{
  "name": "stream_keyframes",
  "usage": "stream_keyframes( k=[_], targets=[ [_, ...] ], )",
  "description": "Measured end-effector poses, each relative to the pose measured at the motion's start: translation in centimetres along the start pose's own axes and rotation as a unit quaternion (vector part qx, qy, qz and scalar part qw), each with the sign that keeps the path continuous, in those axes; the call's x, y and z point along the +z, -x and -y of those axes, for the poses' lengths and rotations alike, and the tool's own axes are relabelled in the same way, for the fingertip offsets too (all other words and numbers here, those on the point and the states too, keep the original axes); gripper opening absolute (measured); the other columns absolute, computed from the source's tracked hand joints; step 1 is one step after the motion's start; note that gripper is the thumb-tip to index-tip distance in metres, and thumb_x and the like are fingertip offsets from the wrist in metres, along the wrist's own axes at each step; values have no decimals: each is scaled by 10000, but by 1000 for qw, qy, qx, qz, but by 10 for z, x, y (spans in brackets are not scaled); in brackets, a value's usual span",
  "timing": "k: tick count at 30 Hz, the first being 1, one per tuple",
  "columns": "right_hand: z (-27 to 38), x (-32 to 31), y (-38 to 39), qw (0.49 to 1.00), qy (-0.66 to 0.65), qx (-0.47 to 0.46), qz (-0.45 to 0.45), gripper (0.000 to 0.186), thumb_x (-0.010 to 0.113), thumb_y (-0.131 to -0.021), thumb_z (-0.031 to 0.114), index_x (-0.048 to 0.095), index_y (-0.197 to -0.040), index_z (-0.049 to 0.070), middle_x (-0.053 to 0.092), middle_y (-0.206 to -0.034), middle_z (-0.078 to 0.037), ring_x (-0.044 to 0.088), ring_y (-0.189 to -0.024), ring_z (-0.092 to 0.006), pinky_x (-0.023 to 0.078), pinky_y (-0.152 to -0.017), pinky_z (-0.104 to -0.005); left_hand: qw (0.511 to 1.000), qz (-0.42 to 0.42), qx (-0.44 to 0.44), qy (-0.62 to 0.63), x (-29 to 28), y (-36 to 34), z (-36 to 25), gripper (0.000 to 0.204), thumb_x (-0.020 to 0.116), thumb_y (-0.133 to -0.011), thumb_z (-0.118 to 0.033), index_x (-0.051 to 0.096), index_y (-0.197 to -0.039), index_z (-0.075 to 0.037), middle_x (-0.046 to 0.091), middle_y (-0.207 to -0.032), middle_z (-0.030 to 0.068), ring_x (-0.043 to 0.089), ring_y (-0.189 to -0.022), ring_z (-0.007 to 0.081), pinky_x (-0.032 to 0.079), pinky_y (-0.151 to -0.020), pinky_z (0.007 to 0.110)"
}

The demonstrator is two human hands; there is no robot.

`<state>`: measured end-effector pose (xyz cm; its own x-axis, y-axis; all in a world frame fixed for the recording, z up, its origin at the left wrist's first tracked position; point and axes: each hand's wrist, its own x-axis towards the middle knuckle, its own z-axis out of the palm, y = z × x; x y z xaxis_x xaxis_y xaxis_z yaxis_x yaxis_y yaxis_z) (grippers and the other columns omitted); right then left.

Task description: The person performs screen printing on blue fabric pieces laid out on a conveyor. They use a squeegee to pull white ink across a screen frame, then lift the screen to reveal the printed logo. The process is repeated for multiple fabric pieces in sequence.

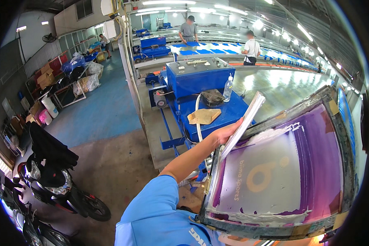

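Observation:
My left hand [227, 132] is closed around a long squeegee [245, 123] coated in white ink. The squeegee leans up and away from me, its lower end by the near left part of a screen printing frame [334, 123]. That frame is tilted in front of me on the right. Its mesh [315, 164] is purple at the sides, with a white-smeared middle where a round logo and lettering show. Thick white ink [270, 219] lies along its near and far edges. Tape covers parts of the rim. My right hand is out of the picture.
Beyond my hand stands a blue machine [199, 80] carrying a bottle [228, 89], a fan [212, 97] and a piece of cardboard [204, 116]. A long printing table [274, 84] runs behind. Motorbikes [65, 184] stand at left. Two people [251, 49] work at far tables.

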<state>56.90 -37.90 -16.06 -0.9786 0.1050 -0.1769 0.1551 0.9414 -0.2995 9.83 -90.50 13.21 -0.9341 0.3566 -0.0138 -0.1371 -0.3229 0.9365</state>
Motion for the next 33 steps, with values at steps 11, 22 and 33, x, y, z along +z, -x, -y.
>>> stream_keyframes(
  k=[11, 22, 33],
  targets=[
    [-14, 15, 9, 1000, 15, 7, 17, 341, 670, -889, 326, 733, -1137, 100, 706, -1111, -224, 653, -1062, -383, 498, -931, -500, 998, -53, 18, 20, 6, 22, -19, 644, 416, -970, -744, 595, -1213, -175, 489, -836, -68, 403, -744, 61, 373, -678, 230],
    [13, -24, -1, 1000, 13, 4, 25, 323, 677, -888, 313, 740, -1116, 93, 717, -1071, -209, 662, -1029, -380, 506, -905, -490, 993, -113, 22, 24, -4, 30, -17, 603, 369, -976, -753, 615, -973, -202, 480, -786, -72, 387, -695, 57, 335, -617, 230],
    [20, -36, -4, 1000, 11, -2, 24, 306, 684, -887, 300, 746, -1095, 85, 727, -1030, -195, 671, -996, -377, 514, -880, -479, 986, -162, 23, 15, -11, 41, -27, 634, 367, -978, -758, 648, -1012, -191, 484, -799, -67, 406, -730, 71, 354, -668, 247]
  ],
)
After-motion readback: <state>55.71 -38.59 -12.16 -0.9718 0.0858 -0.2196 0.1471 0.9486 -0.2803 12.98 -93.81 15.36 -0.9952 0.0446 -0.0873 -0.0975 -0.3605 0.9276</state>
